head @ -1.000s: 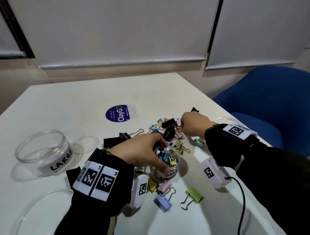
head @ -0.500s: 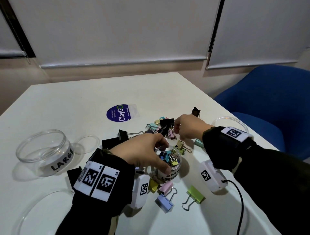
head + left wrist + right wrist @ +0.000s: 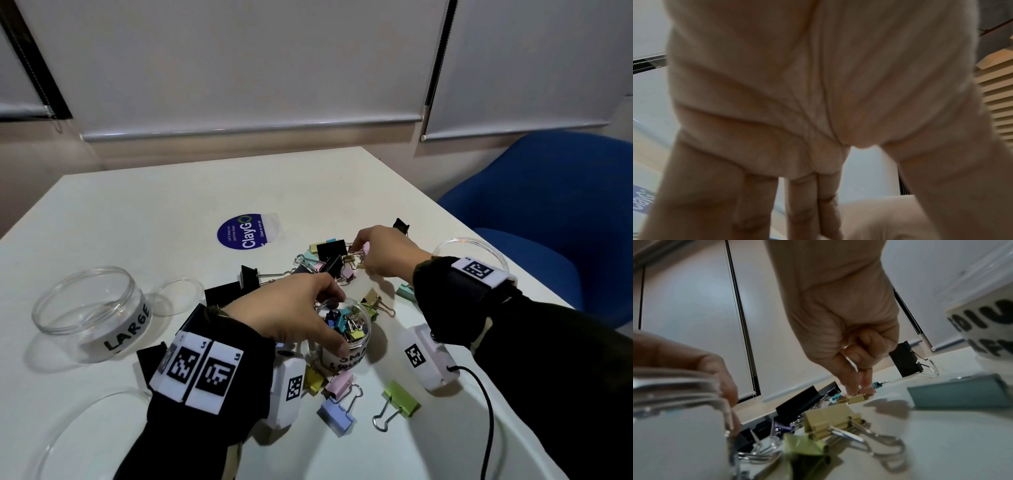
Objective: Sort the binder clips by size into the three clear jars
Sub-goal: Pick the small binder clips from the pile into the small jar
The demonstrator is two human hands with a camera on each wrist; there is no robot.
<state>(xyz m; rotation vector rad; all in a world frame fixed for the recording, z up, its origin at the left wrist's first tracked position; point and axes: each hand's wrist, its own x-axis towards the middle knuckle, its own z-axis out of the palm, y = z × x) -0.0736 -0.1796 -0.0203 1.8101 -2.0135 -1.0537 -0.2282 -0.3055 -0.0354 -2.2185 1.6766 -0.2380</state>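
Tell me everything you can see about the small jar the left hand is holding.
The small jar is a clear, round, lidless container that looks like plastic, standing upright on the white table. A white label on its side carries black handwriting, partly hidden. It holds a heap of small coloured binder clips in blue, teal, yellow and silver. The left hand grips it from above, fingers curled round the rim. Larger loose clips lie around its base.

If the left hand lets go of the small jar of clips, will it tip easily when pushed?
Probably not easily: the small jar stands upright on the flat table, and the clips inside likely weigh it down. Its clear wall looks smooth, so it may slide. The left hand holds its rim.
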